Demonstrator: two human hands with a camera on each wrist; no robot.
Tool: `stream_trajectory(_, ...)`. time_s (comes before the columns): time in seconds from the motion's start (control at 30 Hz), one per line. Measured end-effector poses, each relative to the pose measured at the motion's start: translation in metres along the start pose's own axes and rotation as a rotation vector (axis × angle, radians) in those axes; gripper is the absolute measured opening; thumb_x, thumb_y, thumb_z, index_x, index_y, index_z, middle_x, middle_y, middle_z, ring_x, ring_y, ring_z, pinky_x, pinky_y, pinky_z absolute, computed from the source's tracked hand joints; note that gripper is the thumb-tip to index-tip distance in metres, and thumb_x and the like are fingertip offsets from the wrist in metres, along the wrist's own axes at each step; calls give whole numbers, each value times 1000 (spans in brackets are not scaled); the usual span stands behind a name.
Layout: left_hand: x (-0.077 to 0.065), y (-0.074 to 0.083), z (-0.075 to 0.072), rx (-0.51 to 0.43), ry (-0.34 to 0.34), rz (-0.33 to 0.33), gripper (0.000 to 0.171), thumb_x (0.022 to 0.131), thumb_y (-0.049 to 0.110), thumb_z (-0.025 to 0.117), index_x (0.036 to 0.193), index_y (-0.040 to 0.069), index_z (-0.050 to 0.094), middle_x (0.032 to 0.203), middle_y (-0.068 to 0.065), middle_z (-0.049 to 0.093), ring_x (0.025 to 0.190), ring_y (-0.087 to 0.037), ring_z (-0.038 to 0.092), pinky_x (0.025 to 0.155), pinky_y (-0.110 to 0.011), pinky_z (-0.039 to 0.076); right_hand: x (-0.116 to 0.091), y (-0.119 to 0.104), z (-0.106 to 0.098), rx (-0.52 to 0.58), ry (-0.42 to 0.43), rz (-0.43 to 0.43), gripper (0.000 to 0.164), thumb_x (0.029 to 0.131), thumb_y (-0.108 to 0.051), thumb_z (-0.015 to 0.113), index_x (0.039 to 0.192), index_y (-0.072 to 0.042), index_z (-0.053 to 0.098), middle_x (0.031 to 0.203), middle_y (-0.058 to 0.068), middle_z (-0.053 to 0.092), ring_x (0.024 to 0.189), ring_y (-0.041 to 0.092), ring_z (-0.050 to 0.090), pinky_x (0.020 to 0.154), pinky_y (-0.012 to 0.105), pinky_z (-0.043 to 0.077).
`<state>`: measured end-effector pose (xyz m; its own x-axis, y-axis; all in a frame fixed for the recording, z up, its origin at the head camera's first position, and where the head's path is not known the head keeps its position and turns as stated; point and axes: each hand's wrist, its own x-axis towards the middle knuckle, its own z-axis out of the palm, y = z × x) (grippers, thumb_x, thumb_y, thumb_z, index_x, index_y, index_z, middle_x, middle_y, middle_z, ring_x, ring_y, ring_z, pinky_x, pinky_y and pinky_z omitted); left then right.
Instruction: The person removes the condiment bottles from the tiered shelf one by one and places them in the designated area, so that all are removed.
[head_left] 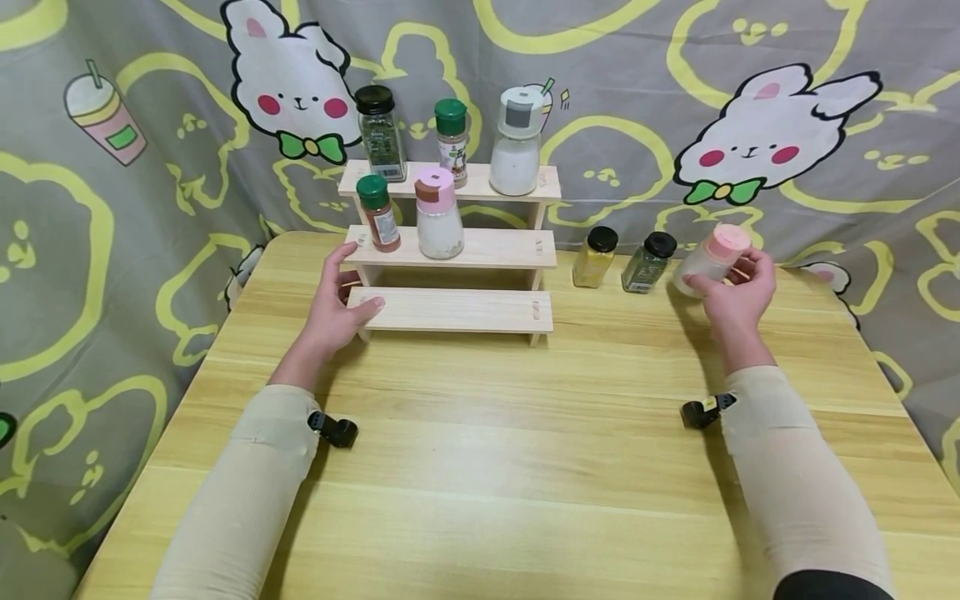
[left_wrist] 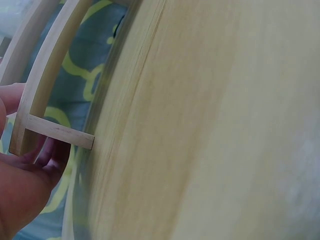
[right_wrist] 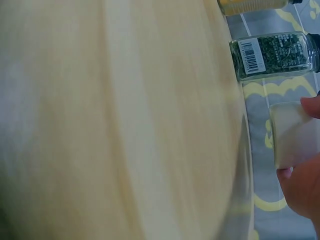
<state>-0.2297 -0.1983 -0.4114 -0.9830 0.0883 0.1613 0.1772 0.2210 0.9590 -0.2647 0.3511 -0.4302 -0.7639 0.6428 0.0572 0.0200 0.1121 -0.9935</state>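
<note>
My left hand [head_left: 335, 304] grips the left end of a three-tier wooden shelf rack [head_left: 457, 310]. Its thumb lies on the lowest board and the fingers go round behind, as the left wrist view shows. At the right, my right hand [head_left: 738, 292] holds a seasoning jar with a pink lid [head_left: 727, 242] between thumb and fingers. That jar leans to the right, and in the right wrist view its pale base [right_wrist: 292, 135] shows apart from the table surface. Just left of it stands a black-lidded jar of green herbs [head_left: 647, 265], beside a black-lidded jar of yellow spice [head_left: 595, 260].
The top tier carries a tall black-lidded herb jar [head_left: 382, 137], a green-capped bottle [head_left: 452, 146] and a white-lidded jar [head_left: 517, 146]. A green-capped red spice bottle [head_left: 381, 218] and a pink-lidded jar [head_left: 440, 221] stand on the middle tier. A patterned curtain [head_left: 615, 92] hangs close behind.
</note>
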Motion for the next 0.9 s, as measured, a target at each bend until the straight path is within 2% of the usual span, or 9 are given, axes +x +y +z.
stream_trajectory(0.57, 1, -1, -1, 6, -4, -6, 84, 88, -13, 65, 155, 12, 22, 139, -37, 35, 128, -45, 39, 105, -52, 28, 5, 11, -2, -20, -22, 60, 72, 70, 6, 87, 126, -25, 54, 125, -3, 48, 110, 12, 48, 100, 30, 39)
stream_trajectory(0.9, 0, -1, -1, 11, -3, -1, 83, 88, -13, 65, 155, 11, 22, 140, -34, 36, 128, -43, 37, 110, -53, 23, 8, 17, -3, -51, -48, 57, 73, 69, 6, 86, 126, -25, 53, 126, -4, 47, 108, 12, 48, 100, 31, 40)
